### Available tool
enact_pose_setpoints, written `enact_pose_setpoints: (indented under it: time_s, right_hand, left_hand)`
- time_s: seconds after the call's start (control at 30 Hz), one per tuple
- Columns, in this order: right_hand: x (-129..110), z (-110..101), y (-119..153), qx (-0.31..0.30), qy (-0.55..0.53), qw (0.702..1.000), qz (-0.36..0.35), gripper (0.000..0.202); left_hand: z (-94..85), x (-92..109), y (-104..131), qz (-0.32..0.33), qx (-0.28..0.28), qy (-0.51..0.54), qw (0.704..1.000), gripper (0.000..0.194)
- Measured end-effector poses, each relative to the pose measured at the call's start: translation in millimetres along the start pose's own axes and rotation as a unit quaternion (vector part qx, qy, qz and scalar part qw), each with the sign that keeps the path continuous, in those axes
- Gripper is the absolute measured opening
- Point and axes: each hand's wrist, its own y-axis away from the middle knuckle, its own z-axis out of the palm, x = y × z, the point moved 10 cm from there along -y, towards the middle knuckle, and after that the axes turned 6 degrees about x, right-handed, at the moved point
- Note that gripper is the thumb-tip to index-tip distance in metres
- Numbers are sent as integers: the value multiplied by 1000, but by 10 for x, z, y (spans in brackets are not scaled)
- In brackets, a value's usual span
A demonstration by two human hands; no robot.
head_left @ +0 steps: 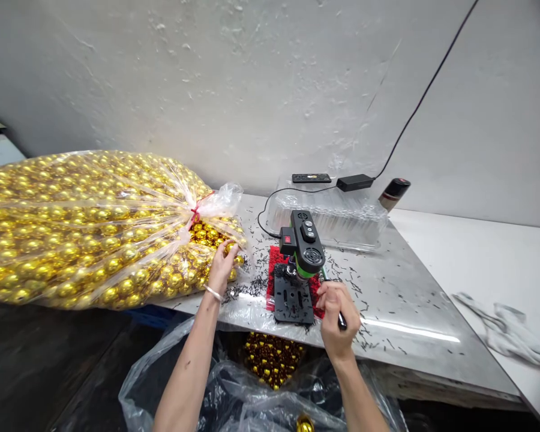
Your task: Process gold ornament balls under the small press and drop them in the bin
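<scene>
My left hand (222,270) reaches into the opening of a clear plastic bag (180,180) full of shiny gold balls. A gold ball (230,246) is pinched between its thumb and fingertips. My right hand (339,312) is wrapped round a handle with a black end (342,321), just right of a small black bench drill press (306,240). A thin greenish shaft (324,274) shows between that hand and the machine; I cannot tell where it joins. The black slotted base plate (293,300) stands on a red mat (272,282).
Black shavings litter the metal table (405,300). Behind the machine lies a clear plastic tray (333,219) carrying a power adapter (354,182); its cable runs up the wall. A spray can (393,194) leans nearby. Gloves (504,324) lie right. Below, an open bag (247,396) contains gold balls.
</scene>
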Motion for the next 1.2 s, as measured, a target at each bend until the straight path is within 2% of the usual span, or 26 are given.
enact_pose_setpoints:
  time_s: [0.03,0.1,0.23,0.3,0.37,0.43,0.53,0.7,0.83,0.97,1.07,1.2]
  right_hand:
    - [-1,2,1,2,-1,1000,1,29]
    - [-6,5,1,3,-1,1000,3,29]
    - [-14,14,-7,-8,9,1000,8,29]
    - [-17,22,-12,-17,9,1000,10,29]
    - [-25,28,-18,-23,4,1000,8,28]
    - [-37,28,-22,-24,-1,1000,4,28]
    - [-46,27,-23,-25,-3,1000,2,29]
    - [-44,30,-18,-36,11,999,3,28]
    - [-46,38,-21,-45,16,999,0,28]
    - [-54,36,-18,-46,15,999,-4,27]
    - [-45,30,-1,-46,15,999,-3,26]
    - [4,24,61,-49,16,999,-3,25]
  left_hand:
    - [0,-54,129,-33,-4,68,997,48]
    - [114,-183,402,-102,-43,140,984,51]
    - [519,-451,877,-243,-132,259,925,41]
    - [673,-572,1004,-278,-148,266,911,38]
    - [767,-671,1045,-274,-146,239,920,38]
    - [809,-726,1024,-232,-132,190,945,38]
    - [861,-700,982,-132,-118,128,976,39]
    - [987,-560,1045,16,-139,11,990,35]
    - [992,-360,1168,169,-111,-154,967,30]
    - [1017,-238,1326,276,-89,-206,935,29]
    - [1061,-222,1388,315,-95,-212,920,29]
    - [1091,-230,1371,312,-115,-210,919,28]
